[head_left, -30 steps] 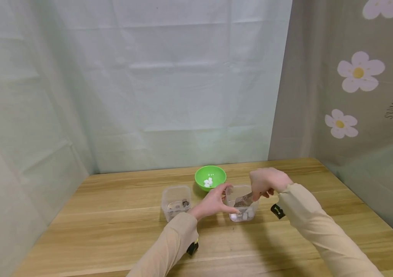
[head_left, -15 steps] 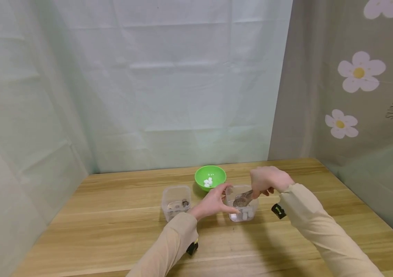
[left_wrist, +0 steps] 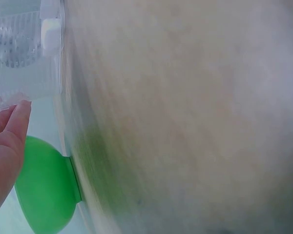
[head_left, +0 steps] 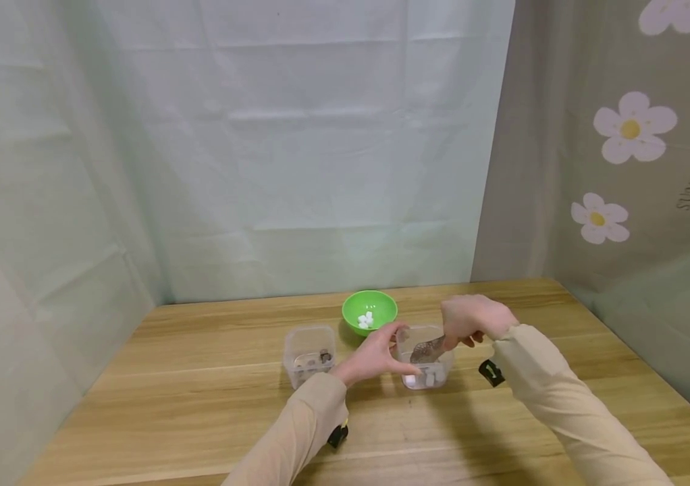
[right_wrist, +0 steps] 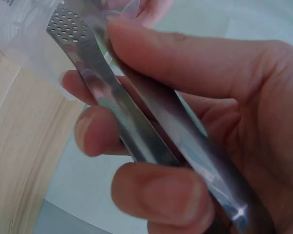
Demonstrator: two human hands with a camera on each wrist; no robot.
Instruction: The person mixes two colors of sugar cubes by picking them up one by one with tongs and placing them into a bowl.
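My left hand [head_left: 378, 354] grips a clear plastic container [head_left: 444, 361], its thumb on the near side and its fingers on the far side. Several white cubes [head_left: 430, 378] lie inside. In my right hand [head_left: 472, 318] is a pair of metal tongs [head_left: 427, 350] with perforated ends, which reach down into that container. The right wrist view shows the thumb on one arm of the tongs [right_wrist: 205, 148] and the fingers curled round the other. Whether a cube sits between the tong ends is hidden.
Behind the left hand stands a green bowl [head_left: 381, 306] with several white cubes in it. A second clear container [head_left: 308, 334], at the left, holds some dark pieces. The wooden table [head_left: 199, 405] meets hanging cloth [head_left: 321, 169] at its back and sides.
The tongs have turned and shifted slightly inside the container. My right hand has moved a touch to the right, while the left hand and the container have stayed in place.
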